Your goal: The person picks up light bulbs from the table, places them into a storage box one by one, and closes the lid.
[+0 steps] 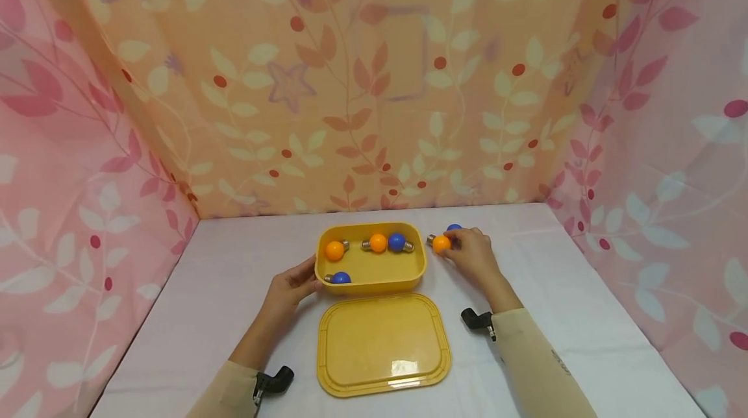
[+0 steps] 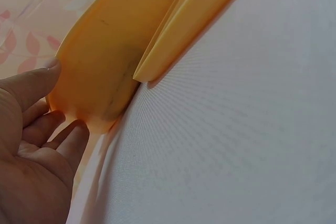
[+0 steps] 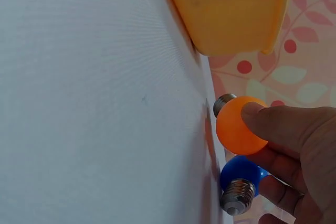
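My right hand [image 1: 474, 254] pinches an orange light bulb [image 1: 441, 245] between thumb and fingers, to the right of a yellow plastic box [image 1: 368, 287]. In the right wrist view, the metal base of this orange bulb [image 3: 239, 129] points away from the palm. A blue light bulb [image 3: 239, 176] lies beside it, close to the fingers; the head view shows only part of it. Inside the box are two orange bulbs [image 1: 335, 250] and two blue bulbs [image 1: 397, 242]. My left hand [image 1: 287, 288] holds the box's left end, thumb near the front corner.
A flat yellow lid [image 1: 382, 343] lies on the white tabletop [image 1: 222, 262] just in front of the box. Patterned cloth walls [image 1: 374, 80] stand behind and at both sides. A black wrist device [image 1: 274, 380] is on each sleeve.
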`<state>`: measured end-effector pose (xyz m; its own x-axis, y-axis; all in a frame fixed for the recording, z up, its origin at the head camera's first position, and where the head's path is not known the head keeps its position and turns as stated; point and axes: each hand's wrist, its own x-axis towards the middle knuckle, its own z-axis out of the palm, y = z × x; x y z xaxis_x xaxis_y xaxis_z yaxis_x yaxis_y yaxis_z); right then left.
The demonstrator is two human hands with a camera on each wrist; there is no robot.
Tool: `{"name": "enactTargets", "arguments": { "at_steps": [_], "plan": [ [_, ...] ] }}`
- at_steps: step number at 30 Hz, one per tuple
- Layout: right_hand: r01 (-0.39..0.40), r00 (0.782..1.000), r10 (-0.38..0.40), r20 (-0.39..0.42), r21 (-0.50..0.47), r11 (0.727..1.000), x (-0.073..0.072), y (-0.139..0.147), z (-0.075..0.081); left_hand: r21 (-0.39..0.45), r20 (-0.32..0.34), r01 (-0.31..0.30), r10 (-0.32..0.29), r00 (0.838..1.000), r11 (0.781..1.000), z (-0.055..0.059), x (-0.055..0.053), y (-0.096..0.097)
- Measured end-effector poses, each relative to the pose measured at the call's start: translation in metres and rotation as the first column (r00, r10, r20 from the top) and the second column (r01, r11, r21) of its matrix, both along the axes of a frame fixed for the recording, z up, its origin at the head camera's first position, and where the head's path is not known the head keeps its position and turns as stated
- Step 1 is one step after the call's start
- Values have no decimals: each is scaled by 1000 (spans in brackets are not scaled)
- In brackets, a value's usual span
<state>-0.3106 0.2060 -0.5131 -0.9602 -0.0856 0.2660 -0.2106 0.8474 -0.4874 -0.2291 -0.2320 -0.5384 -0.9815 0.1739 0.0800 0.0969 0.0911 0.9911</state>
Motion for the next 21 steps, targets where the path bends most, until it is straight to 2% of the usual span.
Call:
{"name": "enactTargets", "arguments": {
  "at_steps": [6, 21],
  "plan": [
    [5, 1000, -5, 14, -30, 1000, -2, 5, 3, -6, 13, 2, -2, 1000, 1000, 1, 1, 0],
    [-52, 998, 47, -38, -135, 990, -1, 11, 22, -2, 7, -5, 5, 1000, 1000, 1, -1, 1]
  ]
}}
